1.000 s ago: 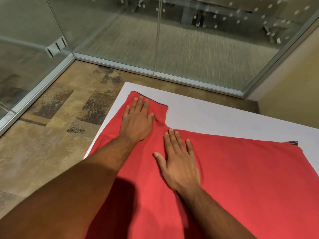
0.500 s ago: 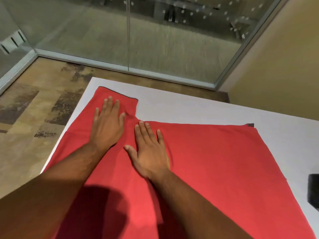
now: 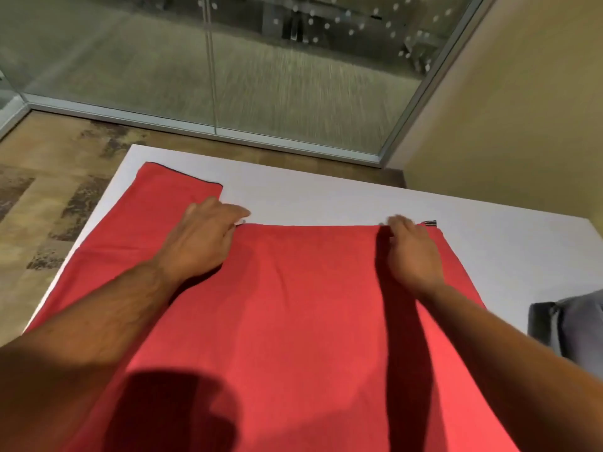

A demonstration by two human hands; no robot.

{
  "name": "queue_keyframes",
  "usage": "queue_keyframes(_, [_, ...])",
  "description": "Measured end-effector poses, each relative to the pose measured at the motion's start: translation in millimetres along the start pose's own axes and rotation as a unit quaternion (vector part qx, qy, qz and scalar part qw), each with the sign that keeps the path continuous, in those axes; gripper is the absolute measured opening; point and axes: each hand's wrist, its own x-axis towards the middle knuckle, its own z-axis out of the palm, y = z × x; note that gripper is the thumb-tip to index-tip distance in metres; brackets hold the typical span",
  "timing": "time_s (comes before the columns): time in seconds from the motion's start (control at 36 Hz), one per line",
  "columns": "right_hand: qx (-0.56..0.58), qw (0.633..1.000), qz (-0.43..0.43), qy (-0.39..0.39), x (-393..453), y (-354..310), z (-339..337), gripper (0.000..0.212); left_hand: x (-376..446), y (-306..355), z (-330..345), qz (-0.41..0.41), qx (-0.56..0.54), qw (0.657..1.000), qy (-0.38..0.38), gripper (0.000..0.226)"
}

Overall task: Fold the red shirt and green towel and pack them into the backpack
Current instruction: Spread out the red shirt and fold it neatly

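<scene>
The red shirt (image 3: pixel 303 308) lies spread flat on the white table (image 3: pixel 326 203), one sleeve (image 3: pixel 169 190) reaching toward the far left corner. My left hand (image 3: pixel 205 239) sits at the shirt's far edge where the sleeve meets the body, its fingers curled over that edge. Near the far right corner, beside a small striped tag (image 3: pixel 430 222), my right hand (image 3: pixel 411 252) pinches the same far edge. Part of a grey backpack (image 3: pixel 571 324) shows at the right border. No green towel is in view.
The table's left edge drops to a patterned carpet floor (image 3: pixel 49 197). A glass wall (image 3: pixel 228 76) runs behind the table and a beige wall (image 3: pixel 522 109) stands at the right. Bare white tabletop lies beyond the shirt's far edge.
Both hands left their flat hold near the sleeve and went to the shirt's far edge. The right hand travelled far right, and the fingers of both are now curled.
</scene>
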Motion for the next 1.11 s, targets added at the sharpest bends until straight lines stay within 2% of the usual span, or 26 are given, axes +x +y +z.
queue_keyframes(0.06, [-0.015, 0.999, 0.034, -0.035, 10.8, 33.1, -3.8, 0.054, 5.7, -1.1, -1.1, 0.005, 0.035, 0.999, -0.040, 0.033])
queue_keyframes(0.14, [-0.041, 0.995, 0.036, -0.079, 18.9, 57.7, -7.3, 0.057, 12.6, -5.9, -5.4, -0.002, 0.106, 0.993, -0.060, 0.022])
queue_keyframes(0.28, [-0.088, 0.993, 0.009, -0.084, 26.5, 60.5, -16.5, 0.048, 21.6, -6.0, -18.2, -0.010, 0.218, 0.967, -0.129, 0.019])
queue_keyframes(0.42, [-0.093, 0.988, -0.013, -0.122, 38.5, 64.3, -20.9, 0.050, 28.3, -2.0, -32.3, -0.048, 0.246, 0.950, -0.188, 0.017])
queue_keyframes(0.47, [-0.089, 0.989, -0.004, -0.117, 42.5, 65.9, -22.2, 0.041, 28.3, -2.0, -34.2, -0.056, 0.225, 0.954, -0.188, 0.011])
queue_keyframes(0.53, [-0.087, 0.990, 0.006, -0.108, 45.4, 67.5, -24.0, 0.025, 27.0, -2.4, -35.5, -0.061, 0.189, 0.965, -0.172, 0.004])
queue_keyframes(0.58, [-0.093, 0.990, 0.016, -0.102, 46.3, 69.7, -26.6, 0.015, 24.8, -1.2, -39.0, -0.062, 0.138, 0.977, -0.149, 0.009])
queue_keyframes(0.72, [-0.069, 0.995, 0.034, -0.059, 37.8, 74.4, -37.0, 0.007, 12.7, 6.4, -52.9, -0.081, 0.045, 0.990, -0.103, 0.022])
queue_keyframes(0.86, [-0.021, 0.999, 0.025, 0.002, 15.3, 81.8, -50.7, 0.013, -13.1, 31.5, -68.5, -0.089, 0.024, 0.995, -0.024, 0.033])
queue_keyframes(1.03, [0.039, 0.996, 0.023, 0.073, -42.3, 94.3, -65.9, 0.024, -76.8, 85.2, -72.4, -0.165, -0.014, 0.982, 0.089, 0.017])
queue_keyframes(1.11, [0.081, 0.990, 0.044, 0.105, -80.1, 99.3, -67.9, 0.025, -115.4, 111.6, -64.8, -0.177, -0.043, 0.970, 0.160, 0.023])
